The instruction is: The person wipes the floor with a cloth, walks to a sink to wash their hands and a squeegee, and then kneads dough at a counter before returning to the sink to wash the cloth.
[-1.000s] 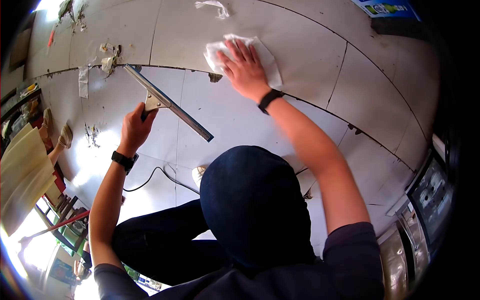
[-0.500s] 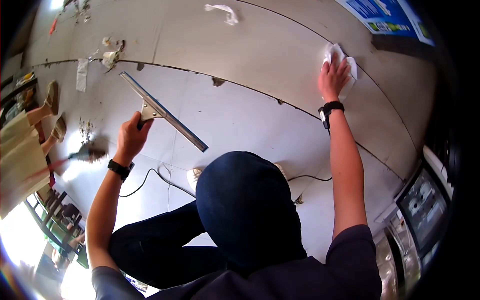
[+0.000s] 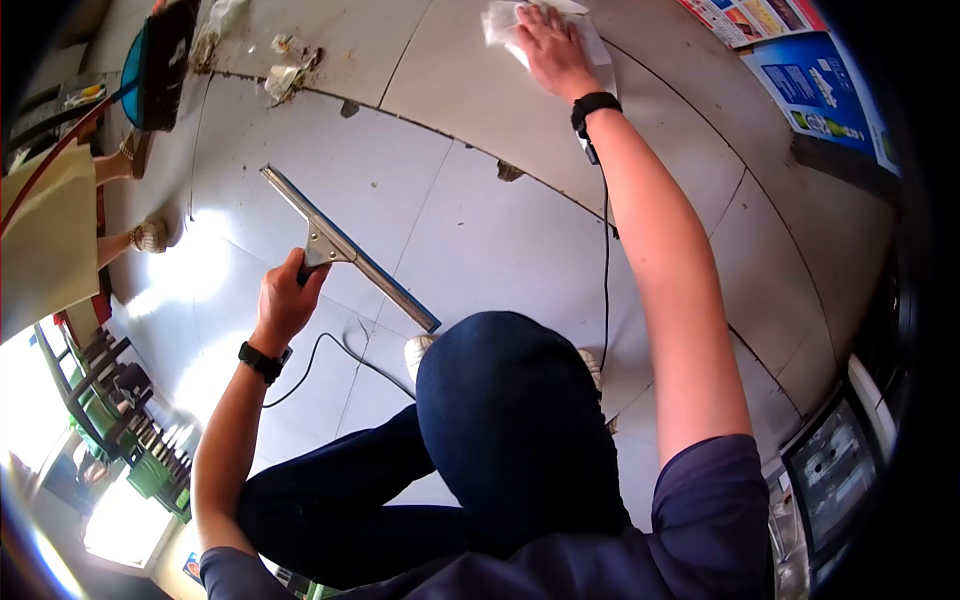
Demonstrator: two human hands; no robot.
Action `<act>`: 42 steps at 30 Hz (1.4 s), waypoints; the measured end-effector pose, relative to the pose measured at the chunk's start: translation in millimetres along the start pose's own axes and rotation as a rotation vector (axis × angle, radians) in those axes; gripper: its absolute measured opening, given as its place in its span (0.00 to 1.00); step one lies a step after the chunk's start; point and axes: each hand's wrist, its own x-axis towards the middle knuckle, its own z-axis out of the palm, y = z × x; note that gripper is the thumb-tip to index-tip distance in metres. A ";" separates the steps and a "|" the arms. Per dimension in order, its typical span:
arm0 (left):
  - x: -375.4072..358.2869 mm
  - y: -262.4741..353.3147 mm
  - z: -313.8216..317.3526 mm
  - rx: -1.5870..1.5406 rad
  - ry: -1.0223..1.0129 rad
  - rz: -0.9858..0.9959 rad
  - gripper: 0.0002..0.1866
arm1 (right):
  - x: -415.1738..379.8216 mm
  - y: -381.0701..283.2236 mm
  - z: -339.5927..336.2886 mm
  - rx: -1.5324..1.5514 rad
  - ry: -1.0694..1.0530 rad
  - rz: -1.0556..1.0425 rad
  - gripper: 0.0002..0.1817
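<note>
My left hand [image 3: 287,305] is wrapped round the handle of a metal squeegee [image 3: 345,243]. Its long blade slants down to the right, over the pale tiled floor [image 3: 430,225]. At the top, my right hand [image 3: 553,52] lies flat with fingers spread on a white tissue or thin cloth [image 3: 602,60], pressing it on the floor. Part of that white sheet is hidden under the hand. Both wrists wear black bands with cables.
At left are a person's sandalled feet [image 3: 148,237] and a teal dustpan with dark bristles [image 3: 165,65]. Crumpled litter [image 3: 285,80] lies along a floor seam with chipped edges [image 3: 510,171]. Printed boxes [image 3: 815,85] stand upper right, a dark-screened device [image 3: 832,475] lower right.
My right hand has swept left and farther out with the white sheet, to where a crumpled white scrap lay. The squeegee stays in my left hand. The dustpan now shows upper left.
</note>
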 end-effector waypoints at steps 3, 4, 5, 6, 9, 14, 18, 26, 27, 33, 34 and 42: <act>-4.1 -6.8 0.2 -0.035 -0.002 -0.039 0.13 | -6.8 -30.9 -13.5 -0.170 -0.086 -0.183 0.22; -6.2 -8.3 0.1 -0.037 -0.007 -0.043 0.13 | -9.6 -32.6 -20.8 -0.216 -0.118 -0.249 0.21; -8.0 -8.5 0.8 -0.039 -0.016 -0.044 0.13 | -12.8 -35.9 -32.0 -0.266 -0.151 -0.313 0.20; -6.8 -8.5 1.8 -0.047 -0.013 -0.044 0.13 | -12.6 -37.4 -43.4 -0.235 -0.160 -0.315 0.18; -8.0 -4.3 6.4 -0.065 0.019 -0.019 0.13 | -15.4 -11.6 -64.0 -0.229 -0.170 -0.395 0.18; 3.7 4.8 7.3 0.008 0.013 0.015 0.14 | -77.8 48.2 -135.6 -0.194 -0.237 -0.237 0.22; 18.6 16.9 11.7 -0.044 -0.004 0.053 0.14 | -193.0 86.6 -202.7 -0.350 -0.162 0.091 0.22; 39.0 29.0 27.4 -0.024 -0.085 0.085 0.14 | -288.8 24.7 -185.4 -0.337 -0.068 0.320 0.25; 41.6 28.3 29.3 0.000 -0.088 0.091 0.14 | -279.1 10.7 -172.3 -0.287 -0.094 0.271 0.25; 36.2 34.5 22.8 0.035 -0.070 0.122 0.14 | -187.3 -80.9 -87.6 -0.175 -0.085 0.035 0.20; 33.9 34.7 19.8 0.007 -0.071 0.112 0.14 | -174.6 -90.4 -80.1 -0.181 -0.097 -0.014 0.19; 23.2 25.5 9.3 -0.009 -0.029 0.044 0.13 | -121.4 -84.3 -71.7 0.488 -0.009 0.181 0.09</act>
